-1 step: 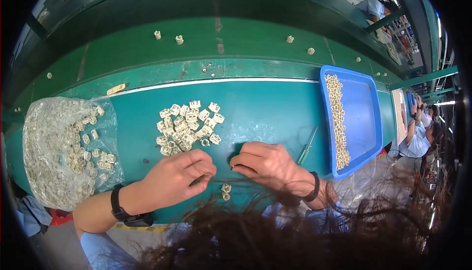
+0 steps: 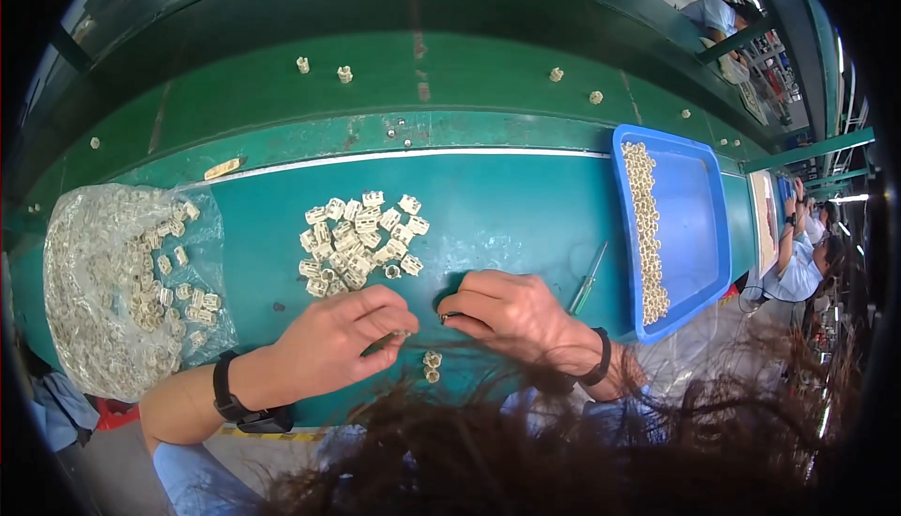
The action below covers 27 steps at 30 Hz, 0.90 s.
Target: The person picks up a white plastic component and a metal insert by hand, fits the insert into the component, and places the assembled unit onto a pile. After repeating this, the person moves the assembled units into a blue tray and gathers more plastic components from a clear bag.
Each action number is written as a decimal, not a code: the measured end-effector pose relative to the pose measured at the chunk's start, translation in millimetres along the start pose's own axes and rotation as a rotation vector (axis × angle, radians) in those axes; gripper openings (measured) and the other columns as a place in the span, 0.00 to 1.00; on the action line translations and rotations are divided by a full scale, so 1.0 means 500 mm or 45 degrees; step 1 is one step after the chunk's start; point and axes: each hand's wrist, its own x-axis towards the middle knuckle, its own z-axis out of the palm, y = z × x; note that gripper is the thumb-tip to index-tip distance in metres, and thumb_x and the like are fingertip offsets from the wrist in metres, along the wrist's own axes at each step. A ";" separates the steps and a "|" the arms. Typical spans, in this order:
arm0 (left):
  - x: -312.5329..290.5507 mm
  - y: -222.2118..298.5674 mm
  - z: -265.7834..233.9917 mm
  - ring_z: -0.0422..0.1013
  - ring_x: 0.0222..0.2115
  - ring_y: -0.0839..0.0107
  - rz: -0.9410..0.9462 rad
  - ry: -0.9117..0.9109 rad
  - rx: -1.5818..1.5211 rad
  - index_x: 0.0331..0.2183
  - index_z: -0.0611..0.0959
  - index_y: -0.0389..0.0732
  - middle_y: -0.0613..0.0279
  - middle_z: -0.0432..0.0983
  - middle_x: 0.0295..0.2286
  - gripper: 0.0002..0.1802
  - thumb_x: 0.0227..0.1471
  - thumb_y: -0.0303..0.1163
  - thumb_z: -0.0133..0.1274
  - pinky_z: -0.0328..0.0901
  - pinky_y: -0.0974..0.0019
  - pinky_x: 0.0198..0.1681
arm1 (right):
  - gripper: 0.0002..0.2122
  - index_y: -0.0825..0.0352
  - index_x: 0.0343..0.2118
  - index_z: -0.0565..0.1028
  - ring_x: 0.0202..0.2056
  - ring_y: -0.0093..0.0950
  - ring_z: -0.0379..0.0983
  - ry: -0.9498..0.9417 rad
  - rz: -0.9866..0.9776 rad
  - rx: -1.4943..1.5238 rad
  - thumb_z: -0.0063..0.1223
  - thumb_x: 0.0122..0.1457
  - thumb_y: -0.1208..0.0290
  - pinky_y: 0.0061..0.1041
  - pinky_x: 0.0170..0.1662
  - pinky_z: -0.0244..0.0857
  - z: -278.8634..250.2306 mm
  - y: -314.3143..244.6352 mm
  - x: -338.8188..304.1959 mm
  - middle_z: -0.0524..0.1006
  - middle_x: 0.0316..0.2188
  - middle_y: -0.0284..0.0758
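The left hand (image 2: pixel 343 342) is left of the table's middle, thumb and forefinger nearly closed, with a sliver of a pale part (image 2: pixel 402 333) showing between their tips. Most of it is covered, so which way it points and how its long axis lies cannot be told. Just to the right, the right hand (image 2: pixel 511 309) is curled, its thumb and forefinger drawn close together; a small dark spot shows at their tips, but whether they grip anything cannot be told.

On the green table (image 2: pixel 507 197), two cream pieces (image 2: pixel 432 367) sit between the hands on the near side, touching, their row running near to far. Beyond the left hand is a loose pile (image 2: pixel 352 239), its pieces pointing many ways. Far left is a clear bag (image 2: pixel 89 281) of similar pieces. Right of the right hand, a screwdriver (image 2: pixel 584 291) points far and slightly right, beside a blue tray (image 2: pixel 725 234) with pieces banded along its left side.
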 end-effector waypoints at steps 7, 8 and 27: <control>-0.003 -0.023 0.024 0.81 0.37 0.64 0.173 0.076 0.018 0.44 0.92 0.45 0.65 0.83 0.43 0.19 0.49 0.24 0.75 0.78 0.62 0.39 | 0.10 0.57 0.42 0.85 0.32 0.35 0.81 0.000 -0.052 0.008 0.75 0.58 0.70 0.35 0.32 0.78 0.002 0.003 0.003 0.77 0.31 0.30; 0.000 -0.030 0.027 0.80 0.38 0.64 0.214 0.077 0.073 0.44 0.92 0.45 0.66 0.84 0.43 0.19 0.48 0.24 0.75 0.78 0.62 0.39 | 0.10 0.57 0.42 0.85 0.32 0.35 0.81 -0.007 -0.040 0.027 0.75 0.58 0.71 0.35 0.32 0.78 0.004 0.004 0.000 0.78 0.31 0.30; 0.000 -0.019 0.036 0.76 0.38 0.64 0.073 0.008 0.146 0.43 0.90 0.43 0.65 0.80 0.39 0.19 0.47 0.28 0.76 0.75 0.62 0.43 | 0.14 0.58 0.45 0.87 0.28 0.31 0.79 0.083 -0.090 0.169 0.78 0.57 0.73 0.32 0.26 0.74 0.032 -0.041 0.005 0.78 0.30 0.28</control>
